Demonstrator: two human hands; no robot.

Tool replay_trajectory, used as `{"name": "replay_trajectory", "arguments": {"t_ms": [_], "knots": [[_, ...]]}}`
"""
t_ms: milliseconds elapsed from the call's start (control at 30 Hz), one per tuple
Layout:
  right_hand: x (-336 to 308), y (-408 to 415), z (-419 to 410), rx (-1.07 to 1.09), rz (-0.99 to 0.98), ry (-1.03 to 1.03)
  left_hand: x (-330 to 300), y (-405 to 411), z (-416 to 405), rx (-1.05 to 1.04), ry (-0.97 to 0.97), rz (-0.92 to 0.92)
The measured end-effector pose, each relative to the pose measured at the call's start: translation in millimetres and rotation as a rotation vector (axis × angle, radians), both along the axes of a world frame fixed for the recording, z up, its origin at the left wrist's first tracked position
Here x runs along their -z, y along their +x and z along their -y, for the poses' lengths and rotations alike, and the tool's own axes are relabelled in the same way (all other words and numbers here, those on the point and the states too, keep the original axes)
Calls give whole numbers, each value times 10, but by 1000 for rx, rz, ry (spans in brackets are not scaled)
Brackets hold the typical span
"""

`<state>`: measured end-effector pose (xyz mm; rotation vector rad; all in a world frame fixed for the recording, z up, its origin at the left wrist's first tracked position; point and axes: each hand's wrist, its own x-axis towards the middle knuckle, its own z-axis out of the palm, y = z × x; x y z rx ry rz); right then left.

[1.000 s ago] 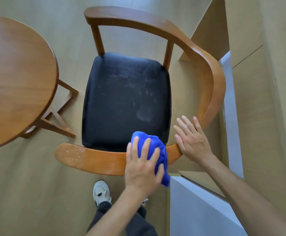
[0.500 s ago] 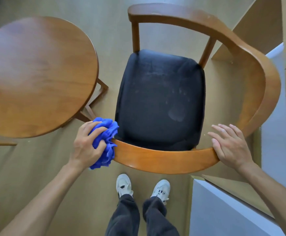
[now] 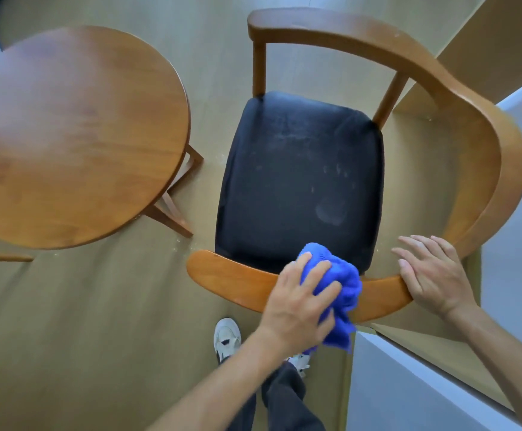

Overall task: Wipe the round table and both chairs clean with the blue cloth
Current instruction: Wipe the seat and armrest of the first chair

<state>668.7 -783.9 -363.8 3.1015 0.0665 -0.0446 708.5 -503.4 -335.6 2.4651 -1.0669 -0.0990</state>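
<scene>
While the left hand grips the bunched blue cloth against the near curved rail of the wooden armchair (black padded seat), the right hand rests flat, fingers straight, farther right on that rail. The round wooden table stands left of the chair.

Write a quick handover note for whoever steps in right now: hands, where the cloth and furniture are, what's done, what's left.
Left hand: grips the bunched blue cloth on the near curved rail of the wooden armchair with the black seat.
Right hand: flat, fingers straight, resting on the same rail to the right of the cloth.
Round wooden table: to the left of the chair, apart from it.
Done: cannot tell from this view.
Left: smudges show on the black seat; the second chair is out of view.
</scene>
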Motion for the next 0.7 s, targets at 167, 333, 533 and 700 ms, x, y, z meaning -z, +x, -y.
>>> {"name": "replay_trajectory", "arguments": {"t_ms": [167,333,533,700], "knots": [[17,-27,-10,22,24,18,29,664,-1225,-225,22,34],[5,-26,-22,31,39,35,40,523,-990,-404,-33,60],[8,-26,-12,35,28,-7,27,-436,643,-273,18,-91],[-100,8,-48,41,-5,68,-131,-532,1234,-364,87,-232]]}}
